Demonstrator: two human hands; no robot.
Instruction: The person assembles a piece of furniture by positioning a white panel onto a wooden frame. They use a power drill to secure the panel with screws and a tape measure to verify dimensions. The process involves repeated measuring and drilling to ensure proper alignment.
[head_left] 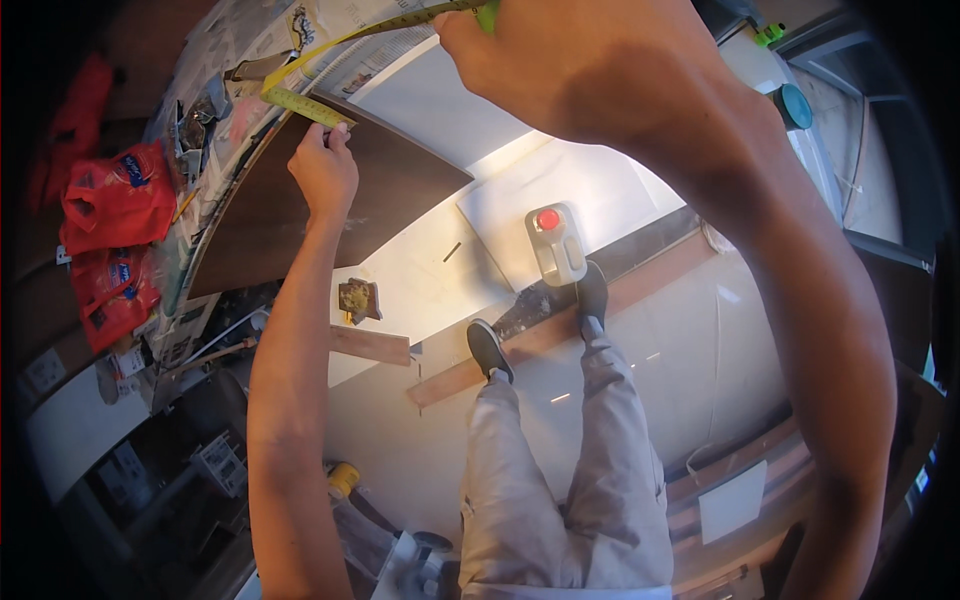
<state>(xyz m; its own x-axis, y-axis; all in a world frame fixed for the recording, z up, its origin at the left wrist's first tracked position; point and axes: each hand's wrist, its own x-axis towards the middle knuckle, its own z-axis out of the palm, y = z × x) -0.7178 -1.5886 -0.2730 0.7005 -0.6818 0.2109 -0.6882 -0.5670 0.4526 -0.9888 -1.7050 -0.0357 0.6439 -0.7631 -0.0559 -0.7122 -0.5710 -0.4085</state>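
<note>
A yellow tape measure point(304, 106) is drawn out across the top of the view, its blade bent sharply near the free end. Pinched between the fingers of my left hand point(326, 172) is that end, next to the edge of a dark brown board point(375, 185). My right hand point(570, 75), large and close at the top, is closed around the tape's case; only a bit of green shows beside the fingers. Newspaper sheets point(350, 72) lie beneath the blade.
Red plastic pouches point(118, 198) and metal tools point(203, 120) are at the left. A jug with a red cap point(556, 245) stands on the floor by my feet. Wooden strips point(650, 292), a small brown container point(358, 300) and a yellow tape-like roll point(342, 479) are around.
</note>
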